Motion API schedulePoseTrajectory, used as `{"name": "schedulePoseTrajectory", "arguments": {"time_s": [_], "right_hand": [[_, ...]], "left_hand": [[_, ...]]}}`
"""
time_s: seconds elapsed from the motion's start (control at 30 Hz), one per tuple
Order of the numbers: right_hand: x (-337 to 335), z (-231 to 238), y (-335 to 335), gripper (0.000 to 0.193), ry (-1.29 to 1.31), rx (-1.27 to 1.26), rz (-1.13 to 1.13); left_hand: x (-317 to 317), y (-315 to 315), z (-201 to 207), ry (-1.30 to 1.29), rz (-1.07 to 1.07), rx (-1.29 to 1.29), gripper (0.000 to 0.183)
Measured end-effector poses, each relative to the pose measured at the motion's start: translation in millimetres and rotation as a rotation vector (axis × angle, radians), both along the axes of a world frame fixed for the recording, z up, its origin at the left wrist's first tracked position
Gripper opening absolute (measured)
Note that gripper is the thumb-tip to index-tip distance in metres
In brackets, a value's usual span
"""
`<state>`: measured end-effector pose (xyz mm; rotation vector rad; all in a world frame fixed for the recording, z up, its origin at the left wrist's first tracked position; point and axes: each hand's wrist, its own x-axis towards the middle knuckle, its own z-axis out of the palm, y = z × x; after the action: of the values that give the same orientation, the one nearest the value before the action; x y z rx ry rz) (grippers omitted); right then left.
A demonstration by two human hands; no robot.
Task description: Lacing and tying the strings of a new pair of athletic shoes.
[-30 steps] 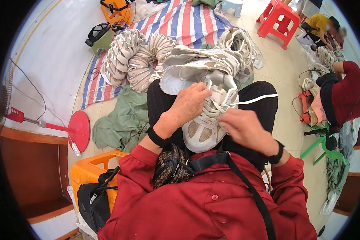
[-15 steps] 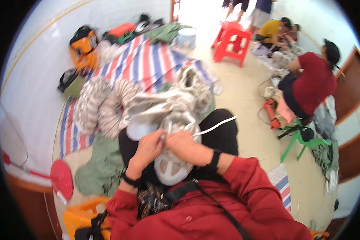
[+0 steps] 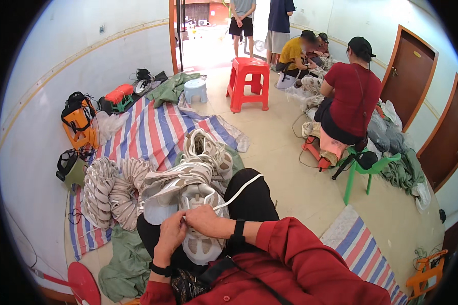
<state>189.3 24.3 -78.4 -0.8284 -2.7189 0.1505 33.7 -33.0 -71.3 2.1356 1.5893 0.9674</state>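
A beige and white sneaker (image 3: pixel 203 249) rests on my lap over dark trousers, its toe pointing toward me. Both hands meet above its lacing area. My left hand (image 3: pixel 172 235) is closed in a pinch; whatever lies between its fingertips is hidden. Pressed up against it, my right hand (image 3: pixel 204 221) is closed at the shoelace (image 3: pixel 245 187), a white cord whose loose end curves up to the right over my knee. Just beyond my hands lies a stack of similar sneakers (image 3: pixel 180 175), partly covering one another. A pale sole faces up beside the left hand.
Coiled rows of sneakers (image 3: pixel 99 190) lie left on a striped sheet (image 3: pixel 152 127), near green cloth (image 3: pixel 124 264). A red stool (image 3: pixel 248 84) stands ahead. To the right, a person in red (image 3: pixel 353 96) sits by a green chair (image 3: pixel 369 168); others work or stand near the doorway.
The view has tipped upward, bringing more of the doorway and room into sight. My hands stay together over the same sneaker, and the lace end still trails to the right.
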Motion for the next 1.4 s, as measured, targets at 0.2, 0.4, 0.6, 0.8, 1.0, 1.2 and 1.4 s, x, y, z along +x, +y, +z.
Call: {"name": "schedulePoseTrajectory", "arguments": {"time_s": [0.2,0.4,0.6,0.8,1.0,1.2,1.4], "right_hand": [[6,-13,17,0.014,0.207,-0.316,-0.227],[21,-23,36,0.009,0.282,-0.940,0.054],[36,1,-12,0.017,0.276,-1.446,0.171],[61,28,-45,0.015,0.389,-1.387,0.276],[73,79,-70,0.018,0.387,-1.168,0.497],[89,92,-73,0.019,0.309,-1.193,0.487],[92,74,-51,0.029,0.398,-1.193,0.246]], "left_hand": [[0,6,-11,-0.007,-0.010,-0.017,0.032],[-5,2,-5,-0.027,-0.015,-0.020,0.036],[-6,4,-3,0.037,-0.102,-0.092,0.037],[-1,2,9,-0.101,-0.159,-0.028,0.031],[5,-5,17,-0.091,-0.276,0.001,0.019],[1,-14,20,-0.099,-0.290,0.035,0.016],[-21,-14,22,-0.112,-0.249,0.020,0.017]]}}
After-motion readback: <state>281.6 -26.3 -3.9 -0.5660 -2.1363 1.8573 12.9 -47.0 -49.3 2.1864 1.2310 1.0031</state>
